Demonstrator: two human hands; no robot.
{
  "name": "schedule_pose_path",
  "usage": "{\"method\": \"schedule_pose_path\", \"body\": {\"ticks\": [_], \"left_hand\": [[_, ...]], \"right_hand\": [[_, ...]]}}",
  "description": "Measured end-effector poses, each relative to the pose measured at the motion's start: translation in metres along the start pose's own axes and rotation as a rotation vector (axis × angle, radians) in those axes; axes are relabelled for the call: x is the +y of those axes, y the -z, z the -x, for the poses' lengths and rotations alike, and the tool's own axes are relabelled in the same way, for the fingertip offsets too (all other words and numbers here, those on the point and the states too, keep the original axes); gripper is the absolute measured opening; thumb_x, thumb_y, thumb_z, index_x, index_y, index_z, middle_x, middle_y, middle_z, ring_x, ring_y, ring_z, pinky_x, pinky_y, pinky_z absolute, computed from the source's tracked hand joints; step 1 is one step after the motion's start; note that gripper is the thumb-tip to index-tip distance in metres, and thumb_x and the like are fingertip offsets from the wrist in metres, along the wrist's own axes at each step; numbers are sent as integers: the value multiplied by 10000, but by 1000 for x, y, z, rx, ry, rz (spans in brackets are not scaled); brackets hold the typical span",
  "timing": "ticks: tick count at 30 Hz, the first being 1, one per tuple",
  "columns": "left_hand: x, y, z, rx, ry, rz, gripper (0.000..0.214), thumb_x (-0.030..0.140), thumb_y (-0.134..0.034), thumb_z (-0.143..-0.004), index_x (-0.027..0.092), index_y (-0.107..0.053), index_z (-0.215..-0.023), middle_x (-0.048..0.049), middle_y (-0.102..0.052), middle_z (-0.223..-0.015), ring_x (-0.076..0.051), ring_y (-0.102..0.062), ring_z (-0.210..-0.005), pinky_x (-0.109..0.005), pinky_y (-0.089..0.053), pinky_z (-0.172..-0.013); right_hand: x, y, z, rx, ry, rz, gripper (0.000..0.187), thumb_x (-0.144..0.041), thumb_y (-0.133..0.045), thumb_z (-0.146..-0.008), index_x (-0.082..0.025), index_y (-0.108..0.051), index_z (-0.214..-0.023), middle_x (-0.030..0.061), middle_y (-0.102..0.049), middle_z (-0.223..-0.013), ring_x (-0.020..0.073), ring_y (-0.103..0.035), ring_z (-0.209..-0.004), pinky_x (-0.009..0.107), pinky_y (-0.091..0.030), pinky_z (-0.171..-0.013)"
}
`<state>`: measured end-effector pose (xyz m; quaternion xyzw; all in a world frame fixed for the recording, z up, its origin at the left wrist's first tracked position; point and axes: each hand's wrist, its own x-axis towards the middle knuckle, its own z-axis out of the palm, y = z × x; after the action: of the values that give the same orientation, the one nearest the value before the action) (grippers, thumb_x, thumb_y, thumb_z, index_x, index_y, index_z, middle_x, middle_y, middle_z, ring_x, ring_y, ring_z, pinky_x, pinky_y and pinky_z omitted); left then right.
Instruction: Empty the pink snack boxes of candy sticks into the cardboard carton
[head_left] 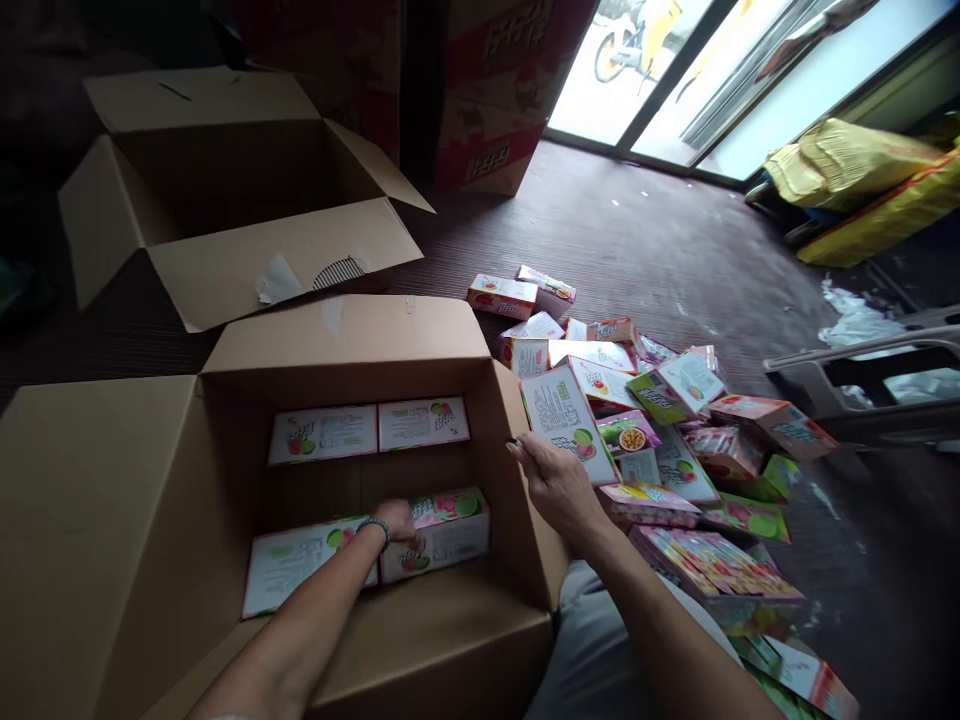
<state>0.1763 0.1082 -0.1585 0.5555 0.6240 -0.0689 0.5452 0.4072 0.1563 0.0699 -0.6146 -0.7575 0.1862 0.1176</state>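
Observation:
Inside the open cardboard carton (420, 670), my left hand (397, 519) is closed on a fruit-print box (450, 535) in the near right part; some of its fingers are hidden. Left of it lies another fruit-print box (285, 568), partly behind my forearm. Two white-faced boxes (322, 434) lie end to end along the far wall. My right hand (559, 490) is over the carton's right edge, fingers curled in; whatever they may hold is hidden. Just beyond it, a large white-faced box (566, 415) leans on the pile.
A heap of fruit-print boxes (679, 475) spreads over the floor at right. A second open carton (285, 250) stands behind mine, near tall red cartons (487, 110). A grey plastic stool (877, 380) and yellow sacks (862, 170) are at far right, by a glass door.

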Motion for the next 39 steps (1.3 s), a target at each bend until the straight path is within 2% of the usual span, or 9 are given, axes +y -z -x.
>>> {"method": "schedule_pose_path", "body": {"ticks": [4,7,10,13,18,23,27,31,39], "left_hand": [[17,9,49,169,-50,-238,603,230,-835,-389,188,-633,-955,-179,-629,-1151,-430,-515,-1181,-519,-421,-967],[38,29,93,305,-86,-311,581,289,-754,-521,156,-602,-1066,-180,-593,-1134,-376,-526,-1114,-461,-449,-903],[57,58,149,441,-147,-347,556,320,-700,-573,160,-589,-1094,-149,-569,-1109,-337,-510,-1081,-412,-437,-899],[58,74,216,564,-279,-340,621,319,-691,-579,165,-568,-1167,-116,-556,-1069,-309,-496,-1043,-385,-433,-881],[17,37,293,753,-483,-300,748,246,-638,-617,152,-450,-1335,-128,-543,-1169,-318,-471,-1096,-428,-389,-986],[0,4,314,859,-533,-332,686,165,-596,-597,140,-490,-1274,-152,-567,-1187,-340,-463,-1124,-482,-347,-1004],[4,17,341,987,-516,-296,626,184,-614,-582,154,-521,-1200,-129,-579,-1087,-329,-481,-1039,-484,-388,-928],[-13,17,352,997,-480,-111,590,202,-643,-563,173,-525,-1140,-91,-560,-1047,-293,-495,-993,-446,-440,-894],[-38,-14,324,1096,-540,43,619,241,-685,-576,146,-488,-1154,-125,-565,-1087,-299,-514,-1024,-479,-463,-944]], "right_hand": [[-6,2,-3,36,-8,-12,316,-362,-342,-990,-221,-505,-759,28,-592,-703,157,-489,-620,268,-269,-604],[-12,5,0,101,-20,-50,314,-369,-338,-982,-224,-507,-760,34,-606,-704,163,-494,-628,270,-279,-610],[-21,8,13,187,-35,-94,306,-358,-336,-973,-221,-506,-759,39,-613,-709,165,-498,-633,271,-288,-615],[-38,12,42,222,-2,-160,325,-372,-318,-985,-219,-506,-770,34,-606,-715,159,-503,-636,262,-311,-623],[-94,16,108,-3,289,16,267,-282,-356,-994,-204,-566,-849,40,-637,-819,150,-568,-727,257,-307,-631],[-156,20,150,-317,511,349,121,-190,-499,-918,-221,-615,-938,27,-675,-873,161,-603,-763,289,-236,-586],[-173,36,161,-272,466,385,178,-225,-448,-975,-234,-620,-1019,26,-690,-949,163,-619,-805,288,-254,-604],[-179,44,164,-261,455,416,221,-247,-401,-1006,-231,-617,-1048,36,-688,-993,165,-625,-844,282,-303,-639],[-231,-3,164,-416,763,565,158,-168,-482,-927,-179,-621,-1001,87,-673,-916,234,-640,-840,333,-379,-641]]}}
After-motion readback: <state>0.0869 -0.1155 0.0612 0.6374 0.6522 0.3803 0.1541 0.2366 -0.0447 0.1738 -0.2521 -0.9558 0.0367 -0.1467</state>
